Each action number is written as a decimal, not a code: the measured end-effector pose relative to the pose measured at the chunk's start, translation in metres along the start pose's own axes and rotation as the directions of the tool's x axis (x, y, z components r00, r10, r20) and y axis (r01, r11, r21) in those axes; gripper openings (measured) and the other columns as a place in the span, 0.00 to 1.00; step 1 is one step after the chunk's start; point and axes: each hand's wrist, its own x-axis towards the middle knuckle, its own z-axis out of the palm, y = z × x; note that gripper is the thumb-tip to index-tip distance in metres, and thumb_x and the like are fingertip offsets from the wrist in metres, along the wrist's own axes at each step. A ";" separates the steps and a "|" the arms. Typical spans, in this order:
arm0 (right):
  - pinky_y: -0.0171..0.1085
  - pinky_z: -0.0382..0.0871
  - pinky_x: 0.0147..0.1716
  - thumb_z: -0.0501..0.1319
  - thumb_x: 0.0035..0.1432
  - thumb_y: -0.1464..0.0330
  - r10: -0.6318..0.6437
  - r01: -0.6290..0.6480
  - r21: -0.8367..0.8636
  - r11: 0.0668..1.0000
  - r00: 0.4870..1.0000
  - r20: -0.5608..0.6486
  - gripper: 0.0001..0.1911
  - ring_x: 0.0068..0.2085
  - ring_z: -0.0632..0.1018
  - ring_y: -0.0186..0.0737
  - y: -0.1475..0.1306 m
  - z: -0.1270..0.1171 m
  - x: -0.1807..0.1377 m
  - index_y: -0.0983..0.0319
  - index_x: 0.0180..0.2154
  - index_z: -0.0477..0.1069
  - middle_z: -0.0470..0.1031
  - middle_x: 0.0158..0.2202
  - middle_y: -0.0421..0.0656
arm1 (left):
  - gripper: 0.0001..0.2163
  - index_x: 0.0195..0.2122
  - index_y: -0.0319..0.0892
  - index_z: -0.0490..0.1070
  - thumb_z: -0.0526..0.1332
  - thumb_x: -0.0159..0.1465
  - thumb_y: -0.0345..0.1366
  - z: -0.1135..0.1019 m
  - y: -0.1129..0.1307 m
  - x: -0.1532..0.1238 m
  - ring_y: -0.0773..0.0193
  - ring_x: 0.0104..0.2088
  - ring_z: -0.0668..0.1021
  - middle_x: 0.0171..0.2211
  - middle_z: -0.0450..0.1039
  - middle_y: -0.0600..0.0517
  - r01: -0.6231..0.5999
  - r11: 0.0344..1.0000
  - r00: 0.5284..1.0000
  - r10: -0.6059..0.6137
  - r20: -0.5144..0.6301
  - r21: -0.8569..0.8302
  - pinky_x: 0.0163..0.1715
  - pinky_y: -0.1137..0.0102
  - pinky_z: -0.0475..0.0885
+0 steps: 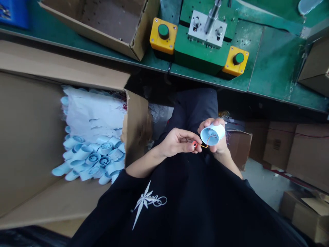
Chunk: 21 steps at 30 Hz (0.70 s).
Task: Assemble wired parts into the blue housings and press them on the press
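My right hand [219,144] is wrapped round a light blue plastic cylinder housing [220,132], its open end tilted toward my left hand. Inside the housing some inner ribs show, and a thin orange-red wire [205,146] runs out over its rim. Between thumb and fingers, my left hand [177,142] pinches a small round red part with a dark centre [195,144], which sits at the wire's other end. The two hands are close together above my lap, the red part just beside the housing's mouth.
A large cardboard box [137,120] at left holds many light blue housings [102,151] and white sheets. Ahead, a green bench [272,65] carries a metal fixture [207,29] between two yellow button boxes [163,36], plus an open carton [138,44]. More cartons [303,151] stand at right.
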 end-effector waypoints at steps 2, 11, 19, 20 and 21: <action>0.38 0.76 0.35 0.84 0.35 0.50 0.001 -0.001 0.011 1.000 1.000 0.002 0.39 0.37 0.78 0.37 0.001 -0.001 0.000 0.50 0.45 0.67 0.74 0.45 0.37 | 0.21 0.39 0.37 0.84 0.79 0.55 0.50 0.000 0.000 0.000 0.63 0.27 0.84 0.29 0.84 0.47 -0.011 1.000 1.000 0.011 -0.003 0.007 0.32 0.71 0.83; 0.38 0.76 0.36 0.85 0.25 0.48 0.140 -0.142 -0.030 0.989 0.987 -0.081 0.44 0.38 0.78 0.38 -0.001 -0.002 0.001 0.52 0.42 0.68 0.75 0.43 0.39 | 0.14 0.44 0.41 0.84 0.73 0.65 0.45 0.008 0.002 -0.002 0.63 0.33 0.85 0.36 0.85 0.47 -0.239 0.848 0.953 0.298 -0.052 0.472 0.37 0.70 0.83; 0.43 0.78 0.50 0.85 0.27 0.48 0.204 -0.213 -0.079 0.974 0.973 -0.106 0.44 0.48 0.80 0.45 -0.004 0.000 0.000 0.56 0.47 0.77 0.78 0.46 0.44 | 0.10 0.49 0.46 0.82 0.72 0.67 0.37 0.011 0.001 0.000 0.63 0.39 0.81 0.40 0.82 0.51 -0.383 0.101 0.702 0.678 0.218 0.918 0.43 0.65 0.79; 0.42 0.78 0.50 0.84 0.29 0.47 0.215 -0.223 -0.082 0.971 0.972 -0.090 0.45 0.48 0.81 0.45 -0.005 0.001 -0.001 0.56 0.49 0.77 0.79 0.47 0.45 | 0.09 0.48 0.47 0.82 0.72 0.67 0.39 0.011 0.000 0.000 0.63 0.39 0.80 0.39 0.81 0.51 -0.348 0.049 0.694 0.685 0.222 0.936 0.42 0.65 0.78; 0.42 0.78 0.50 0.83 0.33 0.46 0.225 -0.231 -0.080 0.970 0.972 -0.069 0.46 0.47 0.81 0.44 -0.006 0.002 -0.002 0.57 0.53 0.77 0.79 0.47 0.45 | 0.09 0.47 0.47 0.83 0.72 0.67 0.41 0.010 0.000 0.000 0.63 0.38 0.78 0.38 0.79 0.51 -0.310 0.013 0.689 0.692 0.216 0.951 0.41 0.65 0.77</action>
